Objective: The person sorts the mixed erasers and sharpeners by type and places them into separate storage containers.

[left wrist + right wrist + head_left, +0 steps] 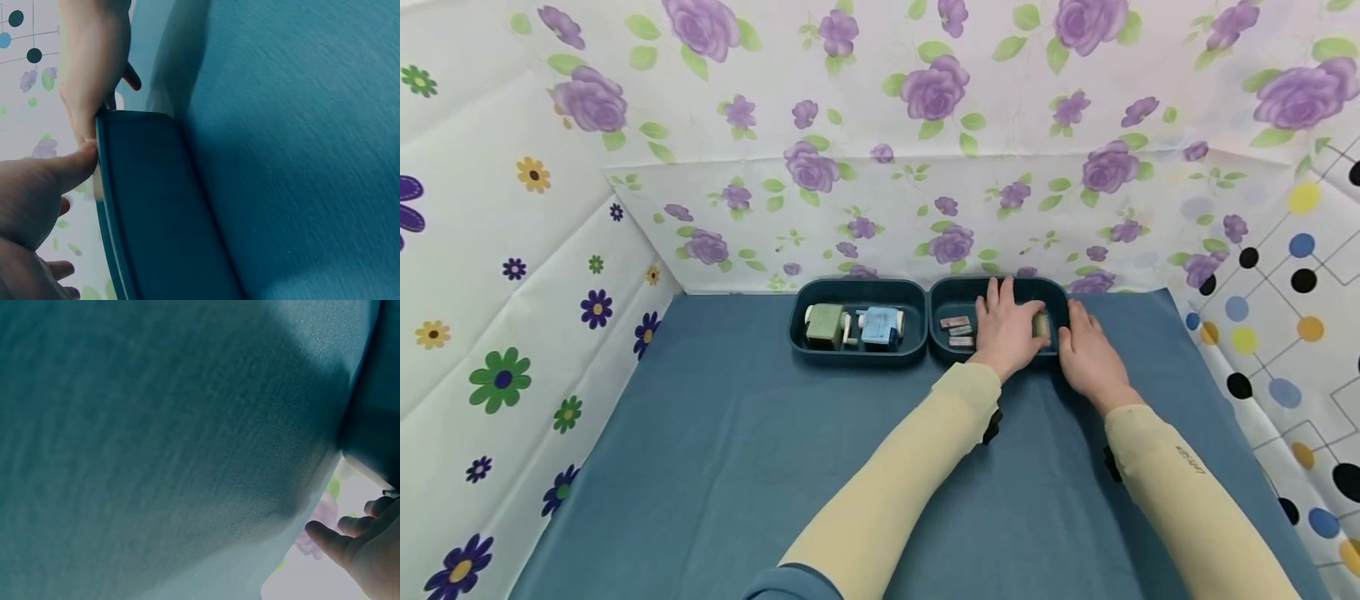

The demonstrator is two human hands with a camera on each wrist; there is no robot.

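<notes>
Two dark blue bins stand side by side at the back of the table. Over the right bin (942, 287) spreads my left hand (1006, 327), its fingers fairly straight and its thumb by the near rim, as the left wrist view also shows. My right hand (1088, 350) lies along that bin's right outer end with extended fingers. Several small eraser-like blocks (957, 322) lie inside, left of my left hand. A beige block (1041, 323) shows beside the thumb, partly hidden. What lies under the palm is hidden.
The left bin (797, 342) holds a green hand-crank pencil sharpener (825, 325) and a light blue one (880, 325). Blue cloth (737, 450) covers the table. A flowered sheet (850, 200) hangs close behind the bins, with patterned sheets on both sides.
</notes>
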